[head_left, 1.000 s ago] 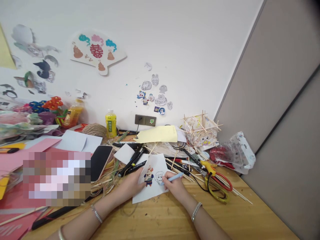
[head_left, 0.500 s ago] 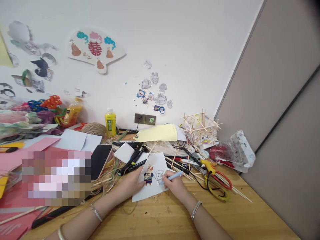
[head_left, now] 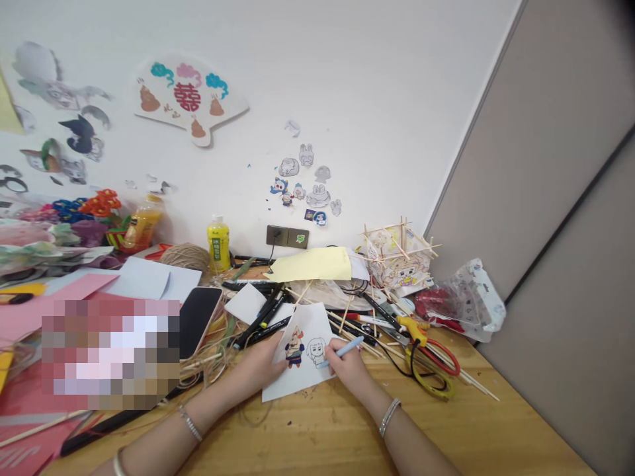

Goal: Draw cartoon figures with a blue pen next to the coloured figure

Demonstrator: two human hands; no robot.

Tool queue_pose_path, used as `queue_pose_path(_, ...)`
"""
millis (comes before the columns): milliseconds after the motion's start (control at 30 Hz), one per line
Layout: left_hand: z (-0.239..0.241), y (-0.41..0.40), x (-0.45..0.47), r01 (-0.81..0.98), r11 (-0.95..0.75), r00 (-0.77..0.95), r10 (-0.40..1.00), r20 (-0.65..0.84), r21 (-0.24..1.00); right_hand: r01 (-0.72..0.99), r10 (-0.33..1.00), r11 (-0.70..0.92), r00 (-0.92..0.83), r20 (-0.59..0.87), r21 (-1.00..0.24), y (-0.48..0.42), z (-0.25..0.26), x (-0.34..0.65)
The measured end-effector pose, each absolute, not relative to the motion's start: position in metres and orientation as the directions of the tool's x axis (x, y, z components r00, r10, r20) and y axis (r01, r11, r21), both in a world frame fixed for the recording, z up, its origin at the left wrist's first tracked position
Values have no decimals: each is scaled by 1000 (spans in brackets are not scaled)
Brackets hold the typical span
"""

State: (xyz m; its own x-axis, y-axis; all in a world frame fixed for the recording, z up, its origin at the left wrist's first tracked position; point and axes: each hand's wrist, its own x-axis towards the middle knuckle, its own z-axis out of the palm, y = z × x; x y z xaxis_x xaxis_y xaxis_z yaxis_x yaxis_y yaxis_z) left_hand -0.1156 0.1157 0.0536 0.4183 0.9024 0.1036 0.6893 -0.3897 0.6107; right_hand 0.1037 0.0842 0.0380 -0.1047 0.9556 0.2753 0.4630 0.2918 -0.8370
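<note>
paper sheet (head_left: 300,385): held just above the middle of the near tabletop (head_left: 317,439), between the two hands; two figures are seen side by side on it, a coloured character (head_left: 294,350) at left and a black line drawing of a long-haired head (head_left: 316,352) at right.
left hand (head_left: 266,360): the sheet's left edge is gripped, with the thumb laid on top beside the coloured character; the other fingers are mostly hidden.
right hand (head_left: 346,363): a light blue pen (head_left: 350,348) is gripped by curled fingers, its lower end pointed at the bottom of the line drawing; whether the tip touches cannot be told.
wrists: a silvery bracelet (head_left: 190,424) is worn on the left, another band (head_left: 389,418) on the right.
behind the sheet: black markers (head_left: 268,309) and thin wooden sticks are piled loosely, with yellow paper (head_left: 315,266) laid farther back.
right side: looped red and yellow handles (head_left: 415,329) are seen near a clear plastic bag (head_left: 469,301); a stick-framed paper form (head_left: 403,274) is placed behind.
left side: a dark-screened phone (head_left: 199,324) is laid near coloured papers, partly blurred out.
wall: a fan-shaped cutout (head_left: 173,120) and small character cutouts (head_left: 318,196) are fixed above.
</note>
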Motion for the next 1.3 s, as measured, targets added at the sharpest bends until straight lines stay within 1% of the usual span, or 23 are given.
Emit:
queue_pose_path(167,52,116,-116,682,-385,419,902,99,622,465,948,316,-129,290,-827,86,35,105)
queue_pose_path(333,50,118,-116,657,-414,433,891,134,630,468,953,299,-99,287,-832,87,32,106)
queue_pose_path(433,50,118,-116,658,-404,426,896,127,636,479,951,301,-93,293,-825,87,31,106)
queue_pose_path(567,52,117,-116,648,-407,432,892,129,644,491,959,265,-40,282,-830,87,33,106)
queue_pose_path(1000,52,115,-115,700,-394,424,900,97,596,489,961,261,-49,272,-833,86,35,106)
queue_pose_path(1300,53,115,-116,701,-392,424,901,93,595,474,966,246,-49,254,-846,85,37,106)
